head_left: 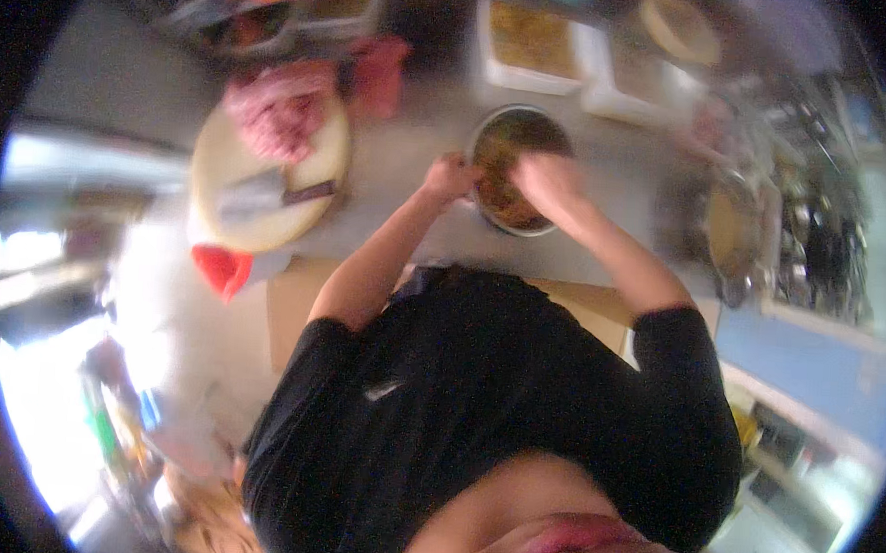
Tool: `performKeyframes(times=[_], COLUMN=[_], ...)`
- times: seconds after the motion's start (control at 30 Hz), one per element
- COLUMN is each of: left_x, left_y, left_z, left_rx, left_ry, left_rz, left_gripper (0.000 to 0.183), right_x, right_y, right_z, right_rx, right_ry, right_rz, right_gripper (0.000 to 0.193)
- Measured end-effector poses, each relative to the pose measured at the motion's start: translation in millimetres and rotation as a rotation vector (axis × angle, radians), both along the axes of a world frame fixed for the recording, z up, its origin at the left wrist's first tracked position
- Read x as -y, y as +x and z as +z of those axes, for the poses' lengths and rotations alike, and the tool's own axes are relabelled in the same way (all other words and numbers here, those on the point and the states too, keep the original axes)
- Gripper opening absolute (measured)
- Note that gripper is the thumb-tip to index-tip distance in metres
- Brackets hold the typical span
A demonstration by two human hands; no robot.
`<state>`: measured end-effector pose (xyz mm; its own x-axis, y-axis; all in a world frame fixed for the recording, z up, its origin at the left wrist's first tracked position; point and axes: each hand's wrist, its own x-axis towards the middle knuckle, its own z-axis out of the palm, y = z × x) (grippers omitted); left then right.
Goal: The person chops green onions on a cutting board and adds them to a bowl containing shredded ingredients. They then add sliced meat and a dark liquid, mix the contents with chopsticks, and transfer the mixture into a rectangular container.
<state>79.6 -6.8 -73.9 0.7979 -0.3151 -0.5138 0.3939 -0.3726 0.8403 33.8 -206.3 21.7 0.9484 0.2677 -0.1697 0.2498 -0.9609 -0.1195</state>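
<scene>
At upper centre of the frame, a round silvery metal bowl (511, 229) of brownish-green food (501, 191) looks stiff, probably weighty, best held by its rim. The left hand (451, 177) grasps there; the right hand (550, 187) blurs over the food, its grip impossible to tell.

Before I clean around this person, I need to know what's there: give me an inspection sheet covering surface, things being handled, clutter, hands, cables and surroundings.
Surface: grey worktop.
Things being handled: bowl with a dark food mix.
Clutter: round board bearing a pink heap and broad-bladed knife; white container beyond the bowl.
Hands: left hand at the bowl's left rim, grip unclear; right hand over or in the bowl, blurred.
Cables: nothing seen.
Surroundings: pale blue panel at right; much is blurred.
</scene>
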Motion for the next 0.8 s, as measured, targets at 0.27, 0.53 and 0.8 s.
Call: performKeyframes(times=[0.27,0.53,0.8], left_x=[1.7,8.4,0.8], left_y=[-15.6,-16.1,-16.4], left_z=[7.7,4.4,8.3], left_rx=[-0.302,-0.262,-0.182], left_ry=[-0.263,-0.221,-0.208], left_rz=[0.301,0.267,0.174], left_gripper=[0.023,0.020,0.023], right_x=[32.6,28.5,64.6], right_y=[-8.0,-21.5,-6.7], right_z=[-25.3,-29.1,-34.9], right_rx=[-0.234,-0.239,-0.305], right_ry=[0.046,0.144,0.307], right_rz=[-0.220,-0.361,-0.712], right_gripper=[0.040,0.040,0.057])
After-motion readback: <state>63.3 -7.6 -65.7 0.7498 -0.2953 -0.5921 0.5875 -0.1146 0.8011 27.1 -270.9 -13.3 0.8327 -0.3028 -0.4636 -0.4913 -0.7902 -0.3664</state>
